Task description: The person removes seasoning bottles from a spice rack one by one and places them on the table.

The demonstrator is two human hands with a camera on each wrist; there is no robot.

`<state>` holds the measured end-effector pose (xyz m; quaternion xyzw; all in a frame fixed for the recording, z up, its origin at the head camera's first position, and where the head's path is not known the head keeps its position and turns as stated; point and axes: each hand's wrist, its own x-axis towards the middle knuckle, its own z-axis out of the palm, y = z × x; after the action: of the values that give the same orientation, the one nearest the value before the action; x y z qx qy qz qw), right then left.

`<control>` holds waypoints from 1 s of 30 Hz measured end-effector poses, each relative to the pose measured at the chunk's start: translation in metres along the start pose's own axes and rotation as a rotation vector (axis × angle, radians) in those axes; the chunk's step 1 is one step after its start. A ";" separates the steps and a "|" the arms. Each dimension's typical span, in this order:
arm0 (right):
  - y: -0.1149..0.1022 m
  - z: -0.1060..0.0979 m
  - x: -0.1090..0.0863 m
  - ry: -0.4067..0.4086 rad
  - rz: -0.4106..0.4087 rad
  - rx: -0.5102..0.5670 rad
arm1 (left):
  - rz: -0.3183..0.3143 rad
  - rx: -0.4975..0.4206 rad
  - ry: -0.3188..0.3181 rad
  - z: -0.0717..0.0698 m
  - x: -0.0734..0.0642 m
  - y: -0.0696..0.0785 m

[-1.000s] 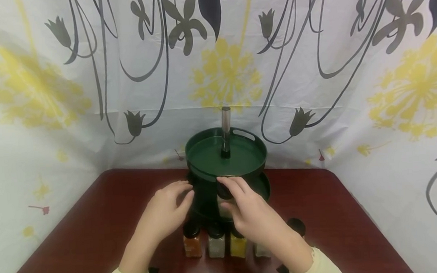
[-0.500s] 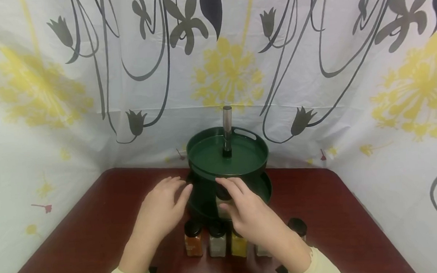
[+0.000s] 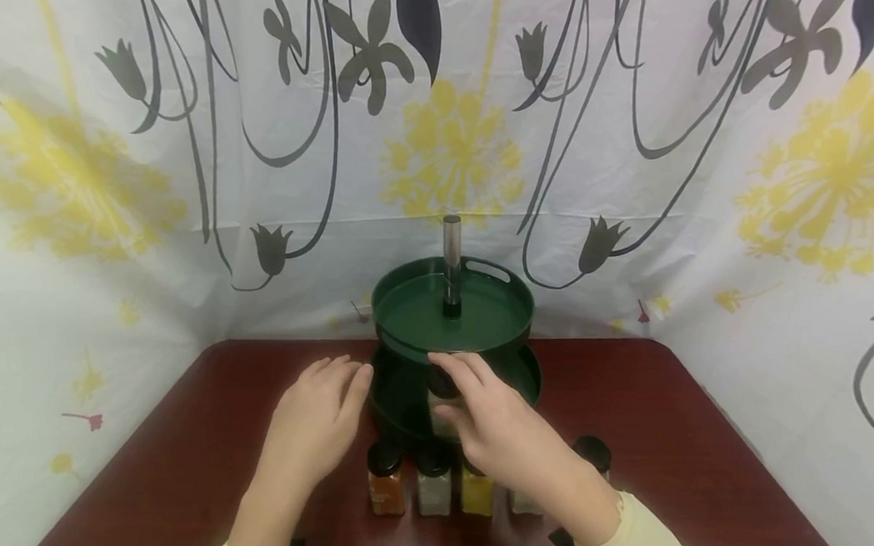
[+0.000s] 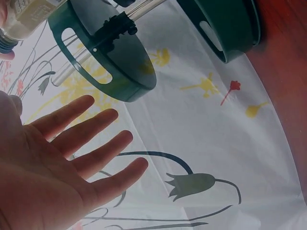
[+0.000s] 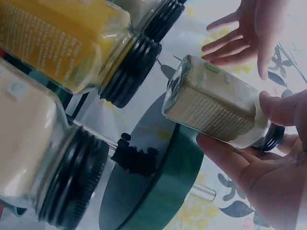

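My right hand (image 3: 502, 423) grips a square glass spice jar (image 5: 216, 103) of beige powder by its black-lidded end. In the right wrist view the jar is tilted, its base pointing away from the palm. It is held in front of the green two-tier stand, whose upper tray (image 3: 417, 320) sits above the lower tray (image 3: 400, 400). Left of the jar, my left hand (image 3: 307, 431) is raised near the lower tray's left side. Its fingers (image 4: 103, 155) are straight and spread, holding nothing.
Before the stand, a row of black-lidded jars stands on the dark red table (image 3: 172, 490): an orange one (image 3: 386, 491), a greyish one (image 3: 435, 492), a yellow one (image 3: 476, 494) and a pale one (image 3: 526, 501). Another black lid (image 3: 592, 451) shows beyond my right forearm. A patterned curtain (image 3: 312, 189) surrounds the table.
My left hand has drawn a little leftward, away from the right hand, and its fingers have straightened. The right hand keeps the jar in almost the same place.
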<state>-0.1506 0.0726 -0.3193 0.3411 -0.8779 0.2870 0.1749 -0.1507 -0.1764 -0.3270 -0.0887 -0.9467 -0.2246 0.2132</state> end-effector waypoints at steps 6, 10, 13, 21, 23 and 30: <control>0.003 -0.004 -0.002 0.006 0.039 0.004 | -0.031 -0.015 -0.039 0.000 -0.001 -0.002; 0.011 -0.012 -0.008 0.033 0.057 -0.024 | -0.031 -0.030 -0.045 0.000 -0.003 -0.004; 0.020 -0.021 -0.013 0.061 0.068 -0.045 | -0.029 -0.038 -0.045 0.000 -0.005 -0.007; 0.036 -0.044 -0.025 0.116 0.091 -0.072 | -0.035 -0.037 -0.061 0.000 -0.006 -0.011; 0.040 -0.049 -0.030 0.128 0.087 -0.084 | -0.035 -0.032 -0.065 0.001 -0.007 -0.012; 0.049 -0.065 -0.044 0.161 0.074 -0.120 | -0.032 -0.026 -0.060 0.002 -0.008 -0.014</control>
<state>-0.1469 0.1643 -0.3099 0.2729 -0.8887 0.2666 0.2542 -0.1482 -0.1883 -0.3371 -0.0832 -0.9509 -0.2376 0.1798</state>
